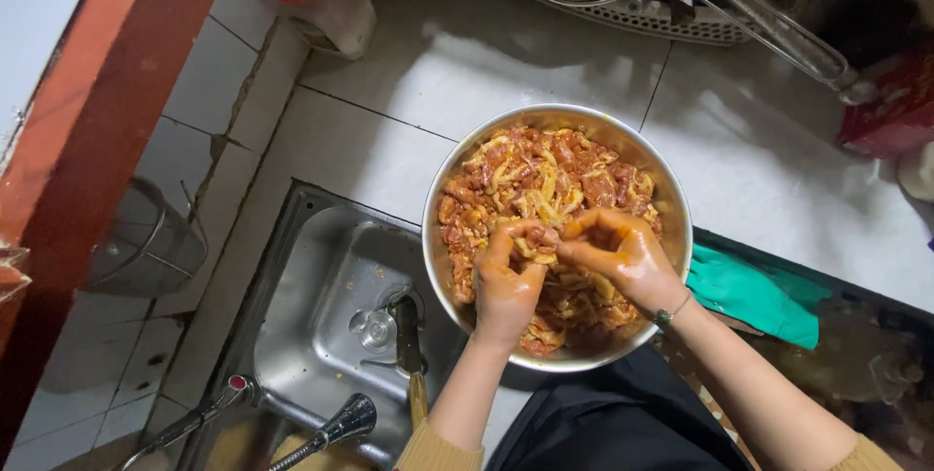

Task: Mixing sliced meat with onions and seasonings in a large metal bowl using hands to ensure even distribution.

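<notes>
Both the left hand point(506, 281) and right hand point(623, 255) pinch slippery meat point(535, 179), so the bowl point(457, 164), low in the frame by the sink point(326, 276), might tip.

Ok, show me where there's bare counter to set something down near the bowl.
Bare white tiled counter lies between the round steel bowl of marinated meat strips and the perforated metal rack; more to the bowl's right, bordered by the green cloth and red packet. Crowded: the steel sink holds a knife, and both hands fill the bowl.
</notes>
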